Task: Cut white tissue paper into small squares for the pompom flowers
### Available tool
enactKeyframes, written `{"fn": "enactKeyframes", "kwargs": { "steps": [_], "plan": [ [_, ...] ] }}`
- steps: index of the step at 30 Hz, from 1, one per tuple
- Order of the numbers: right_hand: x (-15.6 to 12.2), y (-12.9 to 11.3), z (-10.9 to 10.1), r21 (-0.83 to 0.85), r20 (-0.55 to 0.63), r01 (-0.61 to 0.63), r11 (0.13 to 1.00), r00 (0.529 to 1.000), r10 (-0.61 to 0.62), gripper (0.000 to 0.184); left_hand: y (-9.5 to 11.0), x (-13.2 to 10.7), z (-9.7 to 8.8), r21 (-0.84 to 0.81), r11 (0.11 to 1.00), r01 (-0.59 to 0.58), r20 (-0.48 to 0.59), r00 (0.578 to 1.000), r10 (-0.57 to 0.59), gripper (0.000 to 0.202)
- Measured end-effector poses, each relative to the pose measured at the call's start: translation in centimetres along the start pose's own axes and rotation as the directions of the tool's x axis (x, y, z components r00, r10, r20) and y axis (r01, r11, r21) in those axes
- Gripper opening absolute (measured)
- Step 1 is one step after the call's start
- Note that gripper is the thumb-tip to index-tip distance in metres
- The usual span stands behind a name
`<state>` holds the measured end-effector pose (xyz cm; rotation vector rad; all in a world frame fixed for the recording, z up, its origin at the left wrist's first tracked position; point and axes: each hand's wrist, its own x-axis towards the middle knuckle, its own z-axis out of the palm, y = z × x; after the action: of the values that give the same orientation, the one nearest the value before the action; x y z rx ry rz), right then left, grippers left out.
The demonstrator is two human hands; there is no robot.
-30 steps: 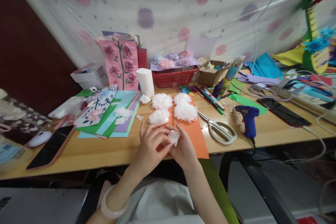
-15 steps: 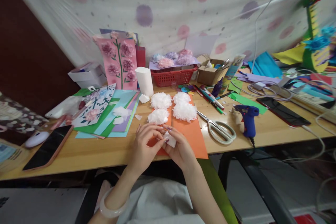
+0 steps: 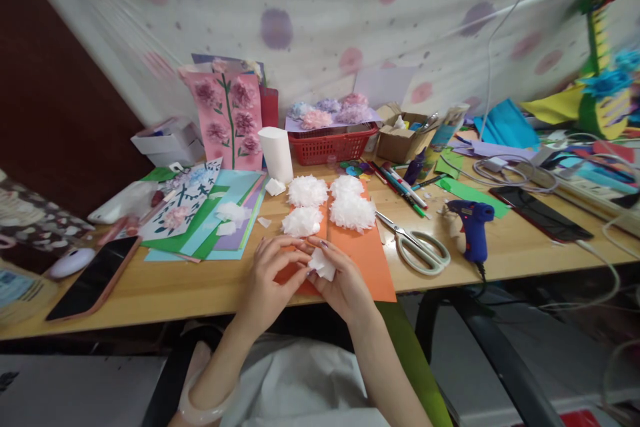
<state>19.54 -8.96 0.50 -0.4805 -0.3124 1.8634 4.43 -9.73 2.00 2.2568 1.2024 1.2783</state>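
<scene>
A small piece of white tissue paper (image 3: 323,265) is pinched between my two hands above the table's front edge. My right hand (image 3: 344,281) curls around it from the right, thumb on top. From the left, my left hand (image 3: 275,270) grips its edge with thumb and fingertips. Just beyond my fingers lies an orange sheet (image 3: 367,260), partly hidden under my hands. Several fluffy white tissue paper flowers (image 3: 353,212) rest on it in two columns.
Scissors (image 3: 420,250) and a blue glue gun (image 3: 473,227) lie to the right, with a phone (image 3: 540,212) farther out. Coloured paper sheets (image 3: 200,250) and another phone (image 3: 95,280) are on the left. Behind stand a white paper roll (image 3: 277,155) and a red basket (image 3: 333,149).
My left hand's thumb and fingertips have shifted slightly on the tissue paper, and more of the white piece shows. The things on the table have stayed in place.
</scene>
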Motion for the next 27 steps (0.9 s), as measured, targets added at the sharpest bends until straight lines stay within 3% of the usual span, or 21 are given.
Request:
{"fn": "enactKeyframes", "kwargs": {
  "steps": [5,13,17,22,27],
  "plan": [
    [-0.05,0.02,0.11,-0.022,0.021,0.006,1.0,1.0,-0.006,0.02,-0.02,0.05,-0.06,0.11,0.992,-0.057,0.041,0.998,0.053,0.019],
    [0.07,0.05,-0.31,-0.052,0.047,0.008,0.999,0.999,-0.005,0.017,0.28,0.09,0.57,0.225,0.974,-0.023,0.066,0.998,0.008,0.017],
    [0.18,0.12,-0.58,-0.06,0.061,0.008,0.998,0.998,-0.004,0.016,0.06,-0.08,0.44,0.182,0.983,-0.018,0.042,0.999,0.01,0.018],
    [0.12,0.18,-0.54,-0.057,0.067,-0.001,0.998,0.998,0.005,0.019,-0.18,-0.05,0.04,-0.008,0.998,0.067,0.021,0.998,-0.067,0.013],
    [-0.05,0.09,-0.54,-0.073,0.077,-0.032,0.997,0.996,0.038,0.028,-0.21,0.53,0.48,0.075,0.99,0.116,0.001,0.993,-0.116,0.009]
  ]
}}
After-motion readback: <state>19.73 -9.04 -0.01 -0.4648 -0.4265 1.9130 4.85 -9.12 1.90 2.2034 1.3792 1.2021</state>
